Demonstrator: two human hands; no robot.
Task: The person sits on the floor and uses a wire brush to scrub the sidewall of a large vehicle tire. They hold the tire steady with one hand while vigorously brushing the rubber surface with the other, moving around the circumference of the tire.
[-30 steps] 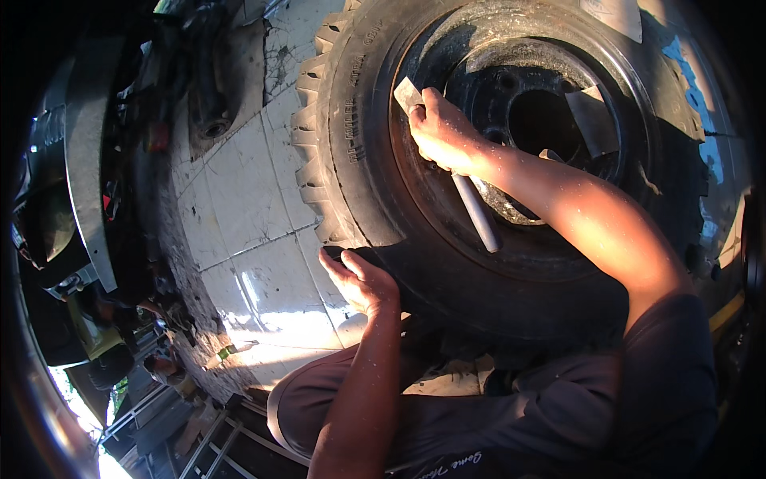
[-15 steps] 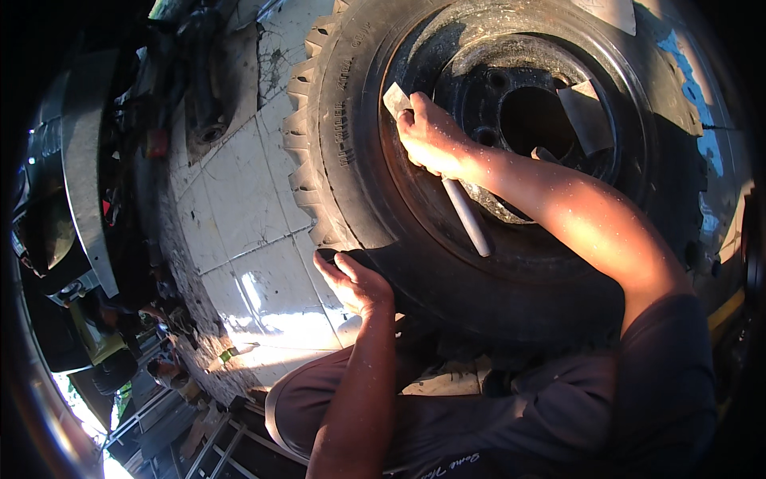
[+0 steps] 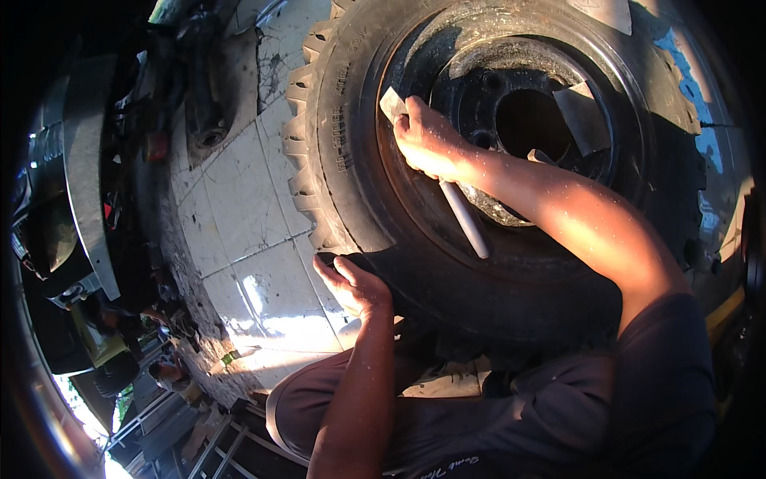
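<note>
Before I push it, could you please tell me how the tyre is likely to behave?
The tyre is probably heavy, being thick rubber around a metal rim. It looks unlikely to roll, since it seems to lie on its side.

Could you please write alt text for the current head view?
A bare right hand grips what looks like a flat-ended tool with a grey cylindrical handle, over the black metal wheel of a large black rubber tyre. The bare left hand is at the tyre's tread.
</note>
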